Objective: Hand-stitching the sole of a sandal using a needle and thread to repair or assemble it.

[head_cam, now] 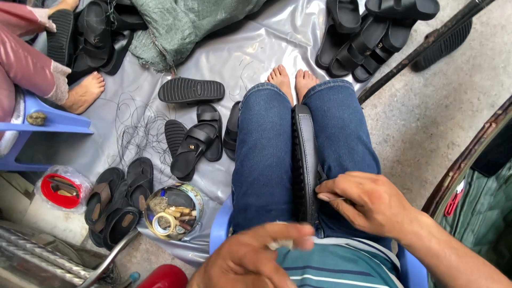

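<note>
Head view: black sandal (305,160) between knees, right hand (368,202) fingers pinching its edge.

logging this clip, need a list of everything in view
sandal: one, black, on edge between the knees
loose sandals: several, black, on the sheet, left of the legs
sandal pile: several, black, top right
sheet: one, grey plastic, on the floor
green cloth: one, top centre
round tin: one, holding small parts, lower left
thread: loose tangle, dark, on the sheet
stool: one, blue, left
another person's foot: one, bare, left
left hand: blurred, bottom centre
right hand: on the sandal's edge, pinching something thin
</note>
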